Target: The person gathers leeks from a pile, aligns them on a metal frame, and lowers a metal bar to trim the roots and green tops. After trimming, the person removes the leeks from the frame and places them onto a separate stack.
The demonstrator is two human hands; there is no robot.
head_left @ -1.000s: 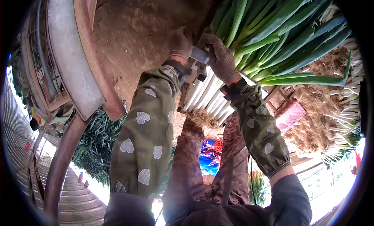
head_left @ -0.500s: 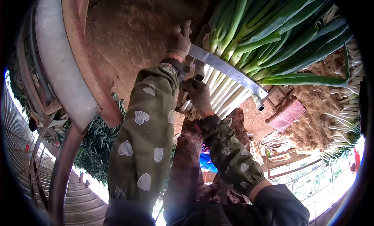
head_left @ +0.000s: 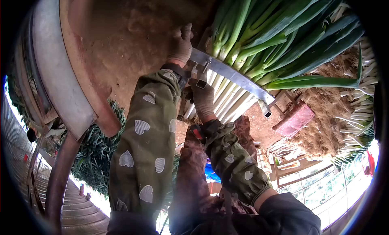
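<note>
Gloved and closed, my left hand [head_left: 179, 44] is at the left end of a long flat metal bar [head_left: 233, 75], which it appears to grip. The bar lies across a bundle of leeks, with green leaves [head_left: 275, 44] above it and white stalks [head_left: 229, 98] below. My right hand [head_left: 204, 100], also gloved, is lower down, beside the left edge of the stalks and just under the open end of a square metal tube [head_left: 201, 84]. Its fingers look curled, partly hidden by the tube and shadow; what they hold cannot be made out.
A curved metal rim [head_left: 60, 65] stands at the left, with a leafy green pile [head_left: 97, 158] below it. On the right are a reddish block [head_left: 293, 119], a heap of fibrous roots [head_left: 324, 113] and more white stalks [head_left: 366, 69]. Bare soil [head_left: 125, 40] shows at the top left.
The view has shifted slightly, and both hands appear a little further left. My right hand's fingers now show more to the left of the tube. The leeks look much the same.
</note>
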